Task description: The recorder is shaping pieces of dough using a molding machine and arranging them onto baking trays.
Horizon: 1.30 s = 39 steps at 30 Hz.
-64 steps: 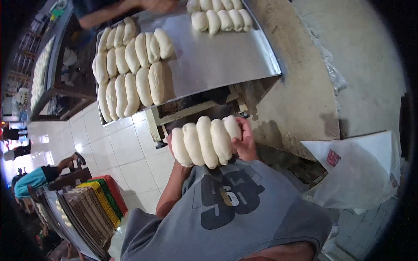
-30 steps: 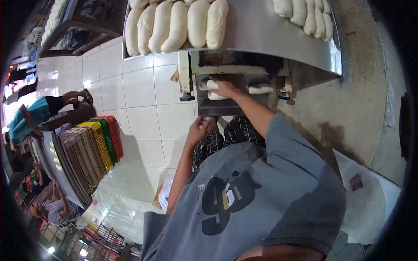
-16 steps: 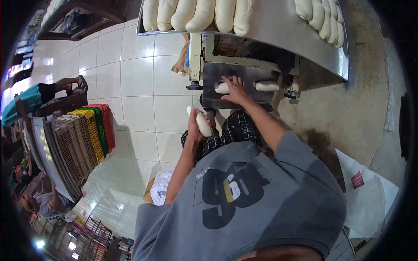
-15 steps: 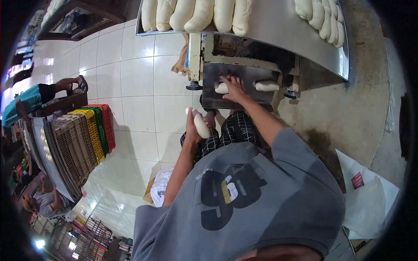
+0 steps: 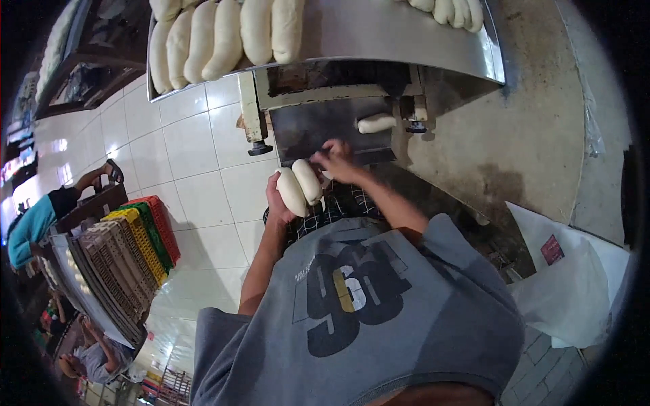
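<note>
My left hand (image 5: 277,196) is closed on two pale, oblong dough rolls (image 5: 294,191), held side by side at waist height. My right hand (image 5: 336,161) is just right of them and slightly higher, blurred; its grip and the white piece beneath it are unclear. Above both hands is the dark metal outfeed plate (image 5: 305,132) of a cream-painted machine (image 5: 254,111), with one short dough roll (image 5: 376,123) lying at its right. Over the machine, a steel tray (image 5: 352,30) carries rows of dough rolls at left and right.
At left, stacked racks and coloured crates (image 5: 139,233) stand by a person in teal (image 5: 34,223); another person (image 5: 95,358) is at lower left. A dark table (image 5: 81,81) is at upper left, and white sheeting (image 5: 555,284) lies at right. Tiled floor surrounds the machine's left side.
Since half a second ago, my left hand has gone from one roll to two. My right hand has drawn back from the plate toward it, and the plate's left roll is gone.
</note>
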Available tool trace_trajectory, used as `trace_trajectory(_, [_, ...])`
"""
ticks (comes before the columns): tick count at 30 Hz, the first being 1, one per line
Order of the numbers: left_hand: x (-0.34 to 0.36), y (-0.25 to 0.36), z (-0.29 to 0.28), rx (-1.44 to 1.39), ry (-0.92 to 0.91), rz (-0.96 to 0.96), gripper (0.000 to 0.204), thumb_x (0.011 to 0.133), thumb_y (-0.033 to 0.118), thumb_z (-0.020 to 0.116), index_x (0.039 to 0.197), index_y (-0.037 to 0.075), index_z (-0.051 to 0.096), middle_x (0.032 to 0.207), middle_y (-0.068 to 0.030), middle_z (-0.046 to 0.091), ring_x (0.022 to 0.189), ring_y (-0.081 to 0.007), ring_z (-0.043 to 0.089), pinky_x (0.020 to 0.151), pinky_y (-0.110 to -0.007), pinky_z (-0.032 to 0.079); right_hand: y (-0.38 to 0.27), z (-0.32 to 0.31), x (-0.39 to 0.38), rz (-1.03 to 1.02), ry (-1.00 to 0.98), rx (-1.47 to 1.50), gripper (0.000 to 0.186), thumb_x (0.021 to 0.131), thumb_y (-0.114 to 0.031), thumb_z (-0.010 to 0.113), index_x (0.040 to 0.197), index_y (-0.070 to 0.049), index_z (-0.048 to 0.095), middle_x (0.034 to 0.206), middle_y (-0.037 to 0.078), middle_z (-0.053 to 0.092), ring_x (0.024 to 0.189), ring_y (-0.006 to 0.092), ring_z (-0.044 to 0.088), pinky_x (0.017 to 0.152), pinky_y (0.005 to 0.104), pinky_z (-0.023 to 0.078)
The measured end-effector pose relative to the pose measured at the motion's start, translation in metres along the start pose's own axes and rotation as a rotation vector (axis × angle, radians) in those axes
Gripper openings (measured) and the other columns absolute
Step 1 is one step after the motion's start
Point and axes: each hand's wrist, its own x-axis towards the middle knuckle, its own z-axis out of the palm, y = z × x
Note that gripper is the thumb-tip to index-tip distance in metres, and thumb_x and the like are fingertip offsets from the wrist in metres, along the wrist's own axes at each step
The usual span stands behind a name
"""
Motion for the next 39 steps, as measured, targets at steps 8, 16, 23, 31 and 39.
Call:
trace_trajectory(8, [0.008, -0.009, 0.008, -0.074, -0.052, -0.103, 0.068, 0.077, 0.051, 0.045, 0.121, -0.001, 0.044, 0.111, -0.0194, 0.055, 0.100, -0.0358, 0.055, 0.090, -0.052, 0.042, 0.101, -0.128, 0.051, 0.058, -0.114, -0.631, 0.060, 0.067, -0.011, 0.066, 0.124, -0.010, 0.046, 0.118, 0.018, 0.048, 0.110, 0.0370, 0.045, 0.095, 0.0477, 0.035])
trace_trajectory(16, [0.002, -0.012, 0.007, 0.008, -0.056, 0.008, 0.068, 0.080, 0.052, 0.040, 0.125, 0.002, 0.043, 0.114, -0.0178, 0.054, 0.102, -0.0351, 0.055, 0.089, -0.050, 0.044, -0.005, -0.028, -0.032, -0.080, -0.024, 0.520, 0.073, 0.076, -0.026, 0.073, 0.132, 0.000, 0.035, 0.126, 0.014, 0.048, 0.111, 0.0246, 0.048, 0.093, 0.0357, 0.040])
trace_trajectory(23, [-0.039, 0.021, -0.021, 0.024, -0.017, 0.169, 0.063, 0.082, 0.055, 0.039, 0.120, 0.006, 0.048, 0.112, -0.0142, 0.056, 0.103, -0.0314, 0.055, 0.091, -0.044, 0.043, -0.034, -0.039, -0.046, 0.149, -0.482, 0.789, 0.049, 0.095, -0.038, 0.042, 0.138, -0.017, 0.033, 0.097, 0.008, 0.058, 0.085, 0.0174, 0.059, 0.072, 0.0309, 0.048])
trace_trajectory(31, [-0.096, 0.040, -0.066, -0.047, 0.164, 0.457, 0.056, 0.082, 0.054, 0.043, 0.114, 0.009, 0.052, 0.110, -0.0103, 0.058, 0.102, -0.0287, 0.055, 0.090, -0.042, 0.042, 0.025, -0.082, -0.002, 0.005, 0.430, -0.756, 0.062, 0.069, -0.020, 0.072, 0.121, -0.008, 0.040, 0.118, 0.018, 0.041, 0.115, 0.0381, 0.038, 0.092, 0.0483, 0.035])
trace_trajectory(39, [-0.102, 0.040, -0.085, -0.009, 0.117, 0.530, 0.052, 0.084, 0.052, 0.040, 0.111, 0.010, 0.053, 0.109, -0.0097, 0.058, 0.103, -0.0286, 0.055, 0.091, -0.041, 0.041, 0.087, -0.113, 0.056, 0.237, -0.084, -0.637, 0.080, 0.061, -0.023, 0.076, 0.127, -0.004, 0.036, 0.121, 0.023, 0.047, 0.111, 0.0341, 0.048, 0.091, 0.0467, 0.038])
